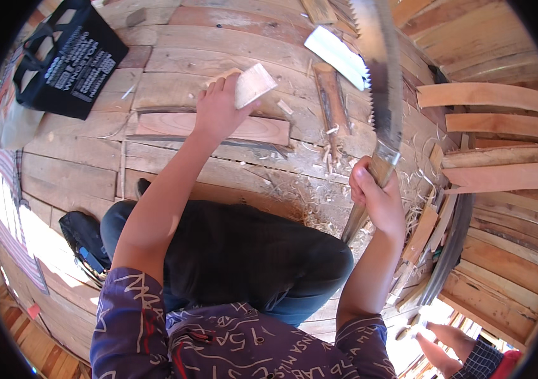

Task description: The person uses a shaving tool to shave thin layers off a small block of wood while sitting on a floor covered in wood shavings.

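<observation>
My left hand (pixel 217 108) is closed around a small pale wood block (pixel 256 86), whose squared end sticks out past the fingers. Below that hand a short smooth plank (pixel 262 129) lies flat on the floor boards. My right hand (pixel 379 197) grips the wooden handle of a hand saw (pixel 379 76). The toothed blade points up and away from me, its teeth facing left, and its tip runs out of the top of the picture. Between the hands lies a rough piece of wood with bark (pixel 331 101). The saw is apart from the block.
Wood shavings (pixel 300 205) litter the floor by my knee. A white sheet-like piece (pixel 338 55) lies behind the saw. Curved planks (pixel 503 123) jut in at the right, above scrap strips (pixel 422 234). A black bag (pixel 76 60) stands far left. Another person's legs (pixel 446 347) show lower right.
</observation>
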`<state>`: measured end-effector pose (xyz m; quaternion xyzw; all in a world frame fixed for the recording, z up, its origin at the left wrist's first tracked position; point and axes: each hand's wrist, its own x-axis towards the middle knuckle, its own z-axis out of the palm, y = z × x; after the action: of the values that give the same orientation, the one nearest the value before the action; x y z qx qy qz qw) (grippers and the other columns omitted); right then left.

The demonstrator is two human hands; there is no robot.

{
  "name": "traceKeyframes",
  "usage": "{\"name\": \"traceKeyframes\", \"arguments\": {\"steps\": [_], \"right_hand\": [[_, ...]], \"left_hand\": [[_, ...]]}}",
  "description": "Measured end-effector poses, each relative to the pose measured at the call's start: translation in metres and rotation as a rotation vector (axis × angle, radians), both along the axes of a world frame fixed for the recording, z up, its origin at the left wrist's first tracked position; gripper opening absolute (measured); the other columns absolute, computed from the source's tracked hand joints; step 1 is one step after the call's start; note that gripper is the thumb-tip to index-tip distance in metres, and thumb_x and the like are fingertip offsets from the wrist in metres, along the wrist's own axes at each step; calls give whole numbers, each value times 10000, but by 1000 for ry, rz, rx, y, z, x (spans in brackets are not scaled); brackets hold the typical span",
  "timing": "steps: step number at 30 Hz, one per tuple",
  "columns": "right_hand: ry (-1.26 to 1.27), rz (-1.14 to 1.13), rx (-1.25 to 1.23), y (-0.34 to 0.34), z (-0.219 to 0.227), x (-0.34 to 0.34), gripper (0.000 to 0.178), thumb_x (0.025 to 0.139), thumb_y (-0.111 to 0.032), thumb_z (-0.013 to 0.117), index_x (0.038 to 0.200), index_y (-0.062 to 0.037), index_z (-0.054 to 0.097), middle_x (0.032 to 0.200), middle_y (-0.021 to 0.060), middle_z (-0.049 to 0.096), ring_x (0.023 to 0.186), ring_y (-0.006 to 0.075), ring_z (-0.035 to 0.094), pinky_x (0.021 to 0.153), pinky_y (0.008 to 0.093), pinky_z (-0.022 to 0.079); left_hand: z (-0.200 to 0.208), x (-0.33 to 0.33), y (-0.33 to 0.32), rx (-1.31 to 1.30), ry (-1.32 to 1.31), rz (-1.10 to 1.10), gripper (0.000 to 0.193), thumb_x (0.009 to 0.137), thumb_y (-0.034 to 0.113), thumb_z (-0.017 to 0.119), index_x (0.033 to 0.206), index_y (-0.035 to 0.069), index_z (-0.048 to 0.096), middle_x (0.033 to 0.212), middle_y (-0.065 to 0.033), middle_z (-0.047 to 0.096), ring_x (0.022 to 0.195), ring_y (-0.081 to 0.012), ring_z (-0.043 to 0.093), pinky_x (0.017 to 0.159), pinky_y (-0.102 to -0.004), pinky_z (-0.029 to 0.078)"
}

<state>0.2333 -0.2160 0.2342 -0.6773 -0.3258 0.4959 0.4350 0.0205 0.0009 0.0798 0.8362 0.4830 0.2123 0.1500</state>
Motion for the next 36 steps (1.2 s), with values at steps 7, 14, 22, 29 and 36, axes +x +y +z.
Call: {"name": "traceKeyframes", "arguments": {"steps": [7,14,22,29,36], "right_hand": [[-244,267,-101,44,-91,-65,239,871,-233,726,926,-4,687,714,47,624,655,140,569,620,318,460],[-508,113,-121,51,-178,-90,321,834,-261,717,1066,-40,696,1006,224,705,956,382,680,836,427,526],[-480,83,-169,61,-181,-92,260,846,-174,720,1030,-22,615,1056,191,692,1035,334,661,833,404,521],[-564,-4,-4,67,-187,-72,318,841,-193,712,1100,-96,557,1028,206,682,916,381,673,801,453,509],[-445,-5,2,71,-173,-54,282,908,-227,673,1119,-63,582,931,197,679,849,353,683,754,422,508]], "left_hand": [[33,-105,-1,-521,288,18,698,710,282,793,1268,4,479,1233,-213,596,1146,-382,593,951,-502,474],[-3,-114,19,-343,410,-144,810,660,269,840,1317,26,434,1464,-193,395,1446,-349,302,1177,-612,169],[-33,-110,32,-283,540,-254,838,617,326,883,1269,26,450,1341,-153,513,1315,-328,467,1157,-600,249],[-29,-86,23,-208,437,-193,831,564,389,897,1197,22,504,1245,-181,554,1203,-369,533,1094,-519,351],[-35,-63,17,-288,327,-116,842,592,441,884,1218,43,486,1201,-178,559,1194,-373,529,1072,-533,358]]}}
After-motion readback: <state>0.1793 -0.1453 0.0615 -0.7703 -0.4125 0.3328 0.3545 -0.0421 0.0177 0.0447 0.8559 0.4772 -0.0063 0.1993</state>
